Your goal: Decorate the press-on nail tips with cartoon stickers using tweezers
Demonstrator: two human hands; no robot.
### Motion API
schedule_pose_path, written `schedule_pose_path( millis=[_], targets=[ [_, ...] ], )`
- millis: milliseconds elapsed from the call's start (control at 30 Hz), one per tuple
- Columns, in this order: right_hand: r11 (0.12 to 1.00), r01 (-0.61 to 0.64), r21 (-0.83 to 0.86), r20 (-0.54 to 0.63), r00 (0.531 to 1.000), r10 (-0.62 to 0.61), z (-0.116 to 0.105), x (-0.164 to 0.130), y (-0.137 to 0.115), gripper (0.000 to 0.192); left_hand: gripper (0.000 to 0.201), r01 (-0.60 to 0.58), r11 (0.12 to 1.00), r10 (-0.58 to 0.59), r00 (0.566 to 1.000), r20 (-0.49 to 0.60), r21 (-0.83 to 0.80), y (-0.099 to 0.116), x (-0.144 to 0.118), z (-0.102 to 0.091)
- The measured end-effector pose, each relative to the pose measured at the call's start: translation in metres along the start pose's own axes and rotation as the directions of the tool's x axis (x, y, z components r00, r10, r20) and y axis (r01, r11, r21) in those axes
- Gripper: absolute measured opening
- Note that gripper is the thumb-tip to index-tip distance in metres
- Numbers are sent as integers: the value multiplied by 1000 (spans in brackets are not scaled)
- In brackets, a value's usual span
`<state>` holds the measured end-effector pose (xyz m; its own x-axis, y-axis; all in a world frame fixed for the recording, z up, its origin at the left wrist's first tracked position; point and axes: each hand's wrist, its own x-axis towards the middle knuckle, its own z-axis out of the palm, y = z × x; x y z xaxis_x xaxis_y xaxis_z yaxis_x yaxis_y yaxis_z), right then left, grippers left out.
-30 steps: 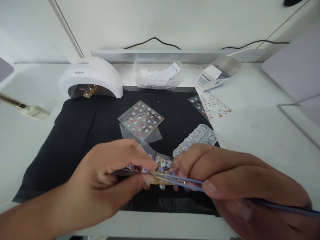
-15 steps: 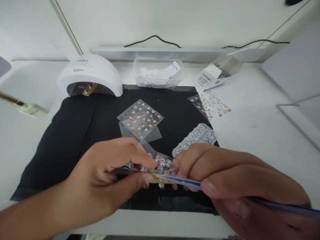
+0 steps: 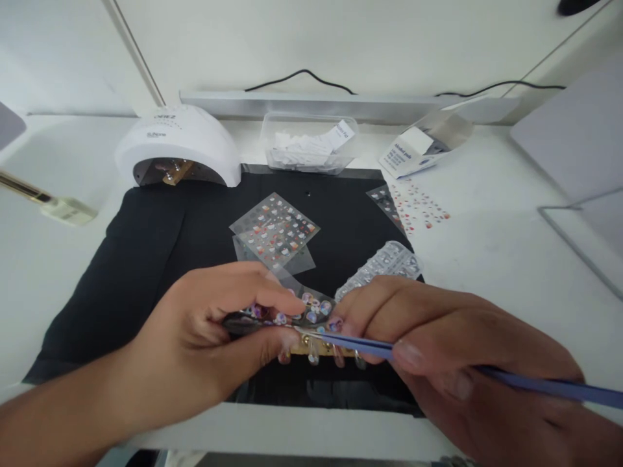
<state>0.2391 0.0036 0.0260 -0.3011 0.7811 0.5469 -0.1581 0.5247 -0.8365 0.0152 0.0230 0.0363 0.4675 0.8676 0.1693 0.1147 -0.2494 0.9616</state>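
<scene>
Between thumb and fingers, my left hand (image 3: 209, 331) pinches a clear sticker sheet (image 3: 318, 310) printed with small purple and blue figures. My right hand (image 3: 452, 350) grips blue tweezers (image 3: 357, 344), their tips touching the sheet's edge near my left thumb. Whether a sticker is between the tips is too small to tell. Just below the sheet, partly hidden, lies a gold-coloured nail stand (image 3: 348, 352) with several clear nail tips (image 3: 313, 353) pointing toward me. Two more sticker sheets (image 3: 275, 227) lie overlapped on the black mat beyond my left hand.
A white nail lamp (image 3: 180, 139) at the back left has another gold stand (image 3: 178, 173) under it. Behind the black mat (image 3: 204, 214) stand a clear tub of wipes (image 3: 309, 152) and an alcohol pad box (image 3: 423, 146). A compartment case (image 3: 382, 269) lies beyond my right hand; a brush (image 3: 68, 209) is at left.
The tweezers and my right hand have shifted slightly left and their tips a little up. The sticker sheet is tilted up slightly, showing more of the nail stand below.
</scene>
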Motion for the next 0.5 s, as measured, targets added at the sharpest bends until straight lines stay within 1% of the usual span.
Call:
schedule_pose_path(
  millis=[100,200,333,433,500],
  targets=[
    [1000,-6,20,-18,1000,6,0,2,1,21,18,46,998,-47,999,-21,-41,1,1,1],
    [998,-54,32,-14,998,54,-3,1,1,21,20,86,993,-92,994,-66,-87,0,1,2],
    [993,-79,83,-53,995,83,-4,-1,4,19,19,126,988,-137,984,-117,-94,0,1,2],
    [993,-66,95,-97,992,76,-4,0,7,17,19,140,986,-153,977,-149,-96,-1,3,1],
    [995,-45,87,-115,992,55,-3,1,7,17,18,128,989,-141,970,-197,-75,-5,4,0]
  ],
)
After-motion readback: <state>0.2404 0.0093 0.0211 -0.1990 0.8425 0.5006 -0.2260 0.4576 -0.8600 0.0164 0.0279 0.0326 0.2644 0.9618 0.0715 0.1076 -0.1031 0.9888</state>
